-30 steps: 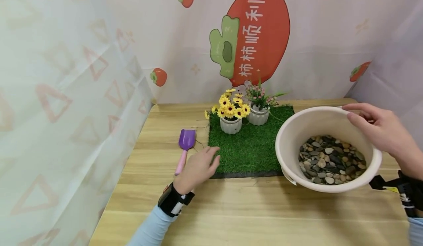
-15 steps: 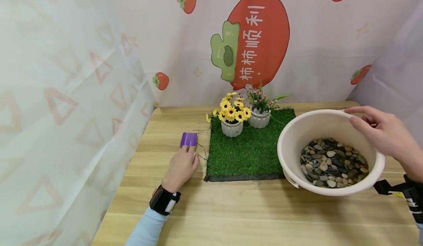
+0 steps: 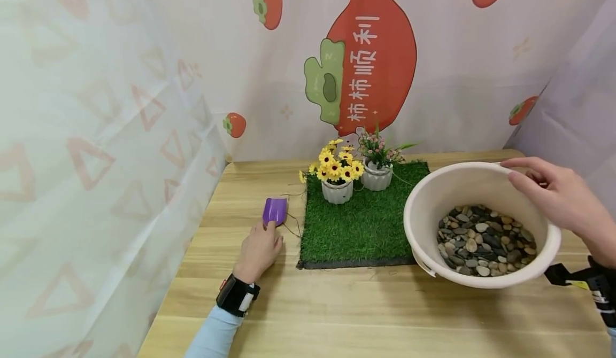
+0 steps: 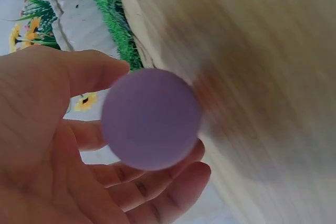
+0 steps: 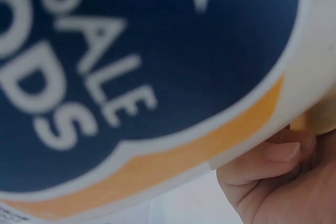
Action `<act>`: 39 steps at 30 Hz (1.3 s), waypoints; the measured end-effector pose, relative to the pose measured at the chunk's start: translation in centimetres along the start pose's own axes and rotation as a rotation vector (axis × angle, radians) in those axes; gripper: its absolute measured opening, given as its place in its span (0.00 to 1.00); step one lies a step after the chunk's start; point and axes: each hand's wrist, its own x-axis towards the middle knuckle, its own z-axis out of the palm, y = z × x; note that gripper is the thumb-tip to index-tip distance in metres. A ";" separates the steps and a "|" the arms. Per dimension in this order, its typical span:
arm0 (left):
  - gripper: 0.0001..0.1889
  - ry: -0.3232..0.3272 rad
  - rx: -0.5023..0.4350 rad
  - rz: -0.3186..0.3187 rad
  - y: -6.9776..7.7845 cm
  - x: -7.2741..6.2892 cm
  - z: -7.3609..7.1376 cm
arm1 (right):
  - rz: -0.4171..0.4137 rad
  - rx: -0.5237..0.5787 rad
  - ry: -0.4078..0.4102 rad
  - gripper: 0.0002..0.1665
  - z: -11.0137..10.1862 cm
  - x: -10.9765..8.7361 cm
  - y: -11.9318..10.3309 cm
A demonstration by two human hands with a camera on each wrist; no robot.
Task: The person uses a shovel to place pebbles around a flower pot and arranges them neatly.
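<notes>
A small garden trowel with a purple scoop [image 3: 274, 210] lies left of the turf mat. My left hand [image 3: 257, 252] grips its handle from above, hiding the handle in the head view. In the left wrist view the round end of the trowel handle [image 4: 152, 119] shows between thumb and curled fingers. My right hand [image 3: 560, 192] holds the rim of a cream bucket [image 3: 415, 240] on the right, the thumb at the rim. Inside the bucket is a layer of mixed pebbles [image 3: 481, 243]. A blue and orange label [image 5: 205, 66] on its wall fills the right wrist view.
A green artificial turf mat [image 3: 356, 235] lies mid-table. On it stand a white pot of yellow flowers [image 3: 337, 192] and a white pot of pink flowers [image 3: 377, 178]. Thin dark strands [image 3: 293, 227] lie beside the mat. Printed cloth [image 3: 269, 80] hangs behind the wooden table [image 3: 337, 315].
My left hand has moved left from the mat's edge onto the trowel handle and taken hold of it, then slid slightly nearer. The right hand stays on the bucket rim.
</notes>
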 end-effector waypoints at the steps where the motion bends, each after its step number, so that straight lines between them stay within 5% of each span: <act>1: 0.14 0.007 0.003 0.001 -0.1 0.0 0.1 | -0.008 0.001 0.000 0.22 0.0 0.0 0.0; 5: 0.14 0.006 0.024 -0.013 -0.3 0.0 0.5 | -0.019 -0.003 -0.006 0.22 -0.1 0.0 0.0; 12: 0.16 -0.087 0.029 -0.083 -0.4 0.6 0.3 | -0.007 -0.010 -0.014 0.23 -0.1 -0.5 -0.1; 26: 0.19 -0.223 -0.107 -0.194 -0.7 1.4 0.1 | 0.017 0.008 0.010 0.23 -0.3 -1.3 0.4; 32: 0.19 -0.290 -0.086 -0.218 -1.1 1.1 0.0 | 0.022 0.002 0.001 0.24 -0.3 -1.2 0.3; 39: 0.15 -0.227 -0.037 -0.174 -1.3 1.1 -0.1 | 0.010 0.002 0.020 0.23 -0.4 -1.3 0.4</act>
